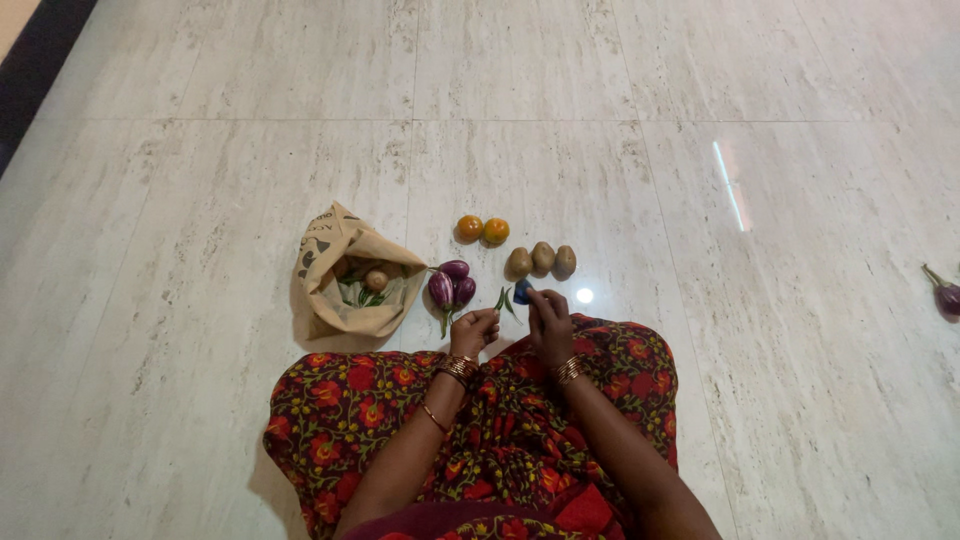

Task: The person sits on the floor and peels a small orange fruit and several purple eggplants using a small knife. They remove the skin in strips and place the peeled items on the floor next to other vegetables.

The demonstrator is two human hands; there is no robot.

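Between both hands [512, 325], green chilli [501, 298] upright

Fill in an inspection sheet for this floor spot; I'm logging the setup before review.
Surface: pale marble-look floor, glossy, with a light glare.
Job's things: green chillies held between both hands; something blue beside them, kind unclear.
Clutter: open bag with vegetables inside; three brinjals; two tomatoes; three potatoes; a lone brinjal at the right edge.
Grippers: left hand and right hand both pinching the chillies.
Cables: nothing seen.
Surroundings: dark strip at top left.
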